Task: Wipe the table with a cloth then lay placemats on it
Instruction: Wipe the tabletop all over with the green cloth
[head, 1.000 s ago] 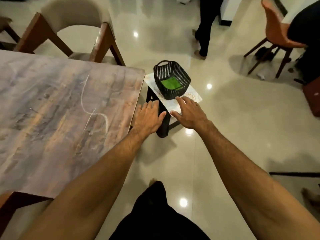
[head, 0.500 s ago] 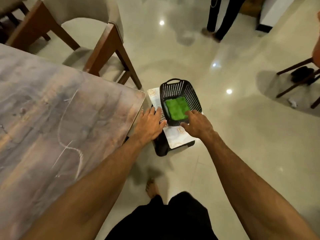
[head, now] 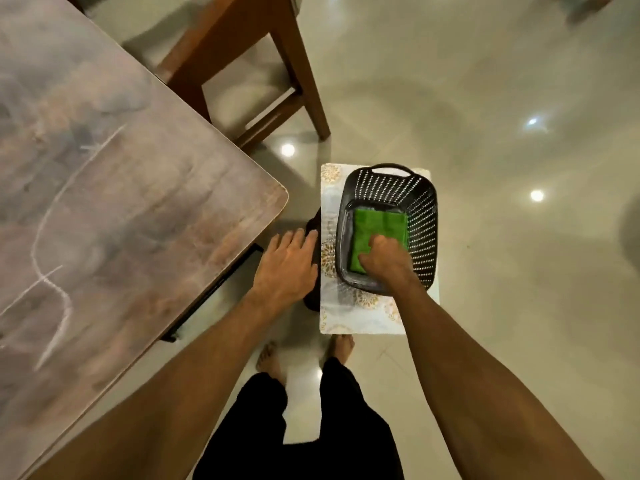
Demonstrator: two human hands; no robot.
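While the right hand (head: 381,261) sits inside the black basket (head: 424,237), its fingers are curled down on the green cloth (head: 377,225) and grip the near half. Fingertips are hidden under the knuckles. Perforated basket walls ring those fingers on every side, with the handle at the far rim.

Left hand (head: 285,268) is flat, fingers straight and close together, tips by the dark stool (head: 311,296), just left of the basket. Contact unclear.

The basket stands on a patterned placemat (head: 349,318) on that stool; can't tell if more are stacked under it.

Table (head: 138,220) corner is left of the left fingers, with a white chalky scribble (head: 60,292) on top. Wooden chair (head: 249,64) is beyond both sets of fingers, next to the table.

Count: 1 basket, 1 cloth, 1 visible mat, 1 stool, 1 chair, 2 bare feet (head: 270,358).

Floor (head: 519,306): glossy pale tile, lamp reflections.
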